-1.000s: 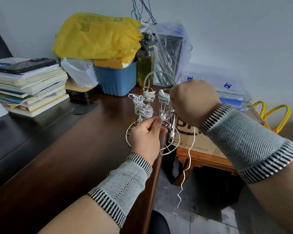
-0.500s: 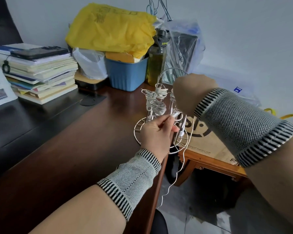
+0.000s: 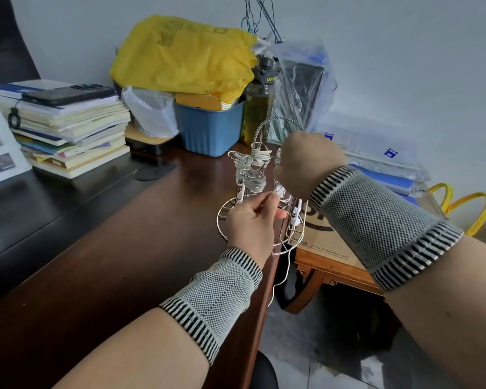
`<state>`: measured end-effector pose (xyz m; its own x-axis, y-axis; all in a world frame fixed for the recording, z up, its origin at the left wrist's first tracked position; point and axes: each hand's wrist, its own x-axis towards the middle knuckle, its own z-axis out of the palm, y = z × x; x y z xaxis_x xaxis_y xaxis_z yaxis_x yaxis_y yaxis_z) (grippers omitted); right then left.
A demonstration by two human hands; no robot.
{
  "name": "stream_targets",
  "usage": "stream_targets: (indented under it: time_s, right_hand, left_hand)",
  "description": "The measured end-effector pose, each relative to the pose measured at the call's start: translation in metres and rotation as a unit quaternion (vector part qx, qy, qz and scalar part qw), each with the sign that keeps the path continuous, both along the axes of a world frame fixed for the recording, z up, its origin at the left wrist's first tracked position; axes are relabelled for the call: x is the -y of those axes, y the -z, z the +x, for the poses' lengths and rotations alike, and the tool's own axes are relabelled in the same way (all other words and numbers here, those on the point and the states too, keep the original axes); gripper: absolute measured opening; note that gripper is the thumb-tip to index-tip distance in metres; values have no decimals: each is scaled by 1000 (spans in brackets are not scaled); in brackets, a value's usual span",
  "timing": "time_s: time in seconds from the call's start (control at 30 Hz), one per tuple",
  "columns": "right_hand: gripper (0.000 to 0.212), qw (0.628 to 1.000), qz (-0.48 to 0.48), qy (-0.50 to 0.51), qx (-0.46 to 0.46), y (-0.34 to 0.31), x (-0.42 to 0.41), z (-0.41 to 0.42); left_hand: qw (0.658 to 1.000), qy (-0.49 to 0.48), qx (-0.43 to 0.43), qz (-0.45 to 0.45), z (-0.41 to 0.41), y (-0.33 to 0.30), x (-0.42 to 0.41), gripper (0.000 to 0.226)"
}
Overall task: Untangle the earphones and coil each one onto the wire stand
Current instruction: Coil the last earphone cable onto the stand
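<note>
Head view. I take the wire stand [image 3: 260, 203] as my reference; it sits at the right edge of the brown desk [image 3: 110, 276], its round base partly overhanging that edge.

My left hand [image 3: 251, 223] is in front of the stand's base, fingers curled, thumb and forefinger pinching a white earphone cable [image 3: 285, 272] at the stand's lower frame. Below the pinch the cable hangs past the desk edge towards the floor.

My right hand [image 3: 306, 164] is at the right side of the stand, level with its upper arms, back of the hand to the camera. Its fingers are curled out of sight behind it; I cannot tell what they hold.

Coiled earphones [image 3: 250, 171] are bundled on the stand's upper arms, left of my right hand.

Change from the earlier frames: the hanging cable is shorter than it was a second ago, and my right hand covers more of the stand's right arm. My left hand keeps the same pinch.

Behind the stand: a blue bin [image 3: 209, 127] and a dark bottle [image 3: 257, 108]. Far left of the stand: a stack of books [image 3: 68, 127].
</note>
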<state>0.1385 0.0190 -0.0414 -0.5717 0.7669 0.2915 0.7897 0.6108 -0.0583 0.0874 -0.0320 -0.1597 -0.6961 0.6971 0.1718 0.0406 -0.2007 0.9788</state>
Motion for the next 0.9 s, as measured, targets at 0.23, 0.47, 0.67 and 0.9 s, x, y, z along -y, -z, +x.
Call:
stream_targets:
  time_s: [0.23, 0.47, 0.67, 0.9]
  right_hand:
    - [16, 997, 54, -49, 31, 3, 19, -7]
    - [19, 977, 143, -116, 107, 6, 48, 4]
    - [17, 989, 71, -125, -37, 56, 45, 28]
    - [6, 965, -10, -80, -248, 89, 17, 51]
  left_hand:
    - [999, -6, -47, -21, 1, -2, 2, 46]
    - [996, -29, -66, -57, -4, 1, -2, 32]
    - [999, 12, 48, 1, -7, 1, -6, 18]
    - [999, -13, -48, 9, -4, 5, -2, 19]
